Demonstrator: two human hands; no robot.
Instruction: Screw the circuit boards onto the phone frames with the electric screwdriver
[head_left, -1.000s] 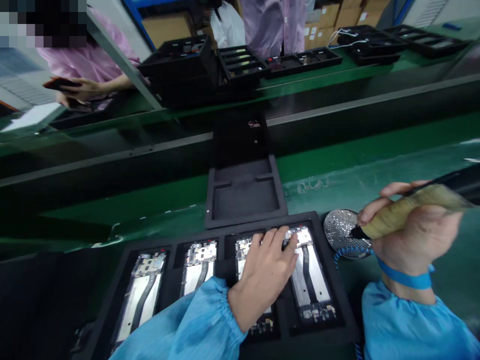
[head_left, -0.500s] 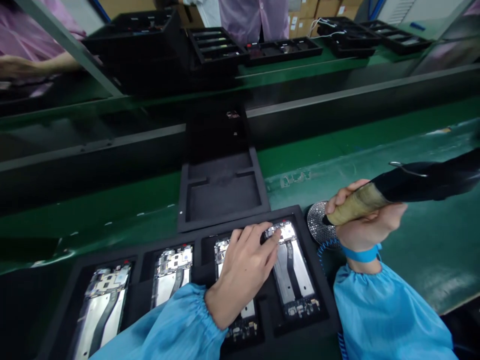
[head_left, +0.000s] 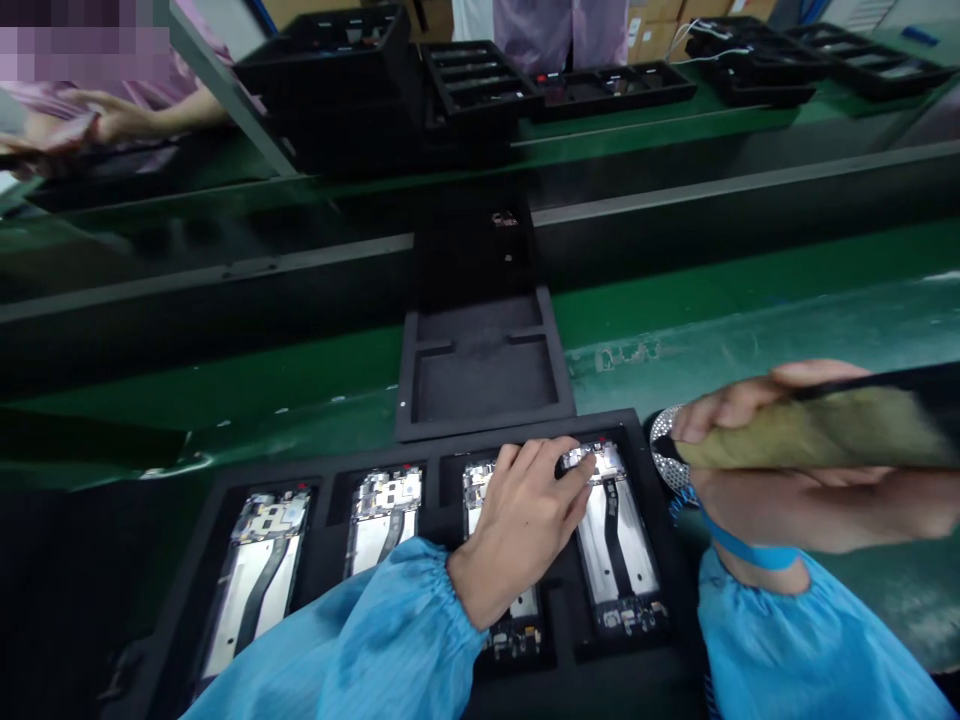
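My left hand reaches over a black foam tray, fingers bent and closed, with thumb and index fingertips at the top of the rightmost opened phone. Whatever lies between those fingertips is too small to make out. My right hand is wrapped around the yellow-taped grip of an electric screwdriver, blurred by motion; its dark tip points left, just right of the tray. Another opened phone lies partly under my left hand. Two more phones, a middle one and a left one, sit in their slots.
A perforated round metal dish stands beside the tray, partly behind the screwdriver tip. Beyond is a foam tray with bare recesses. Black trays stack on the far bench, where a co-worker's hands hold something. A blue wrist strap circles my right wrist.
My right hand has swung the screwdriver toward level, its tip still over the round dish. My left hand stays at the rightmost phone. The whole view has shifted slightly.
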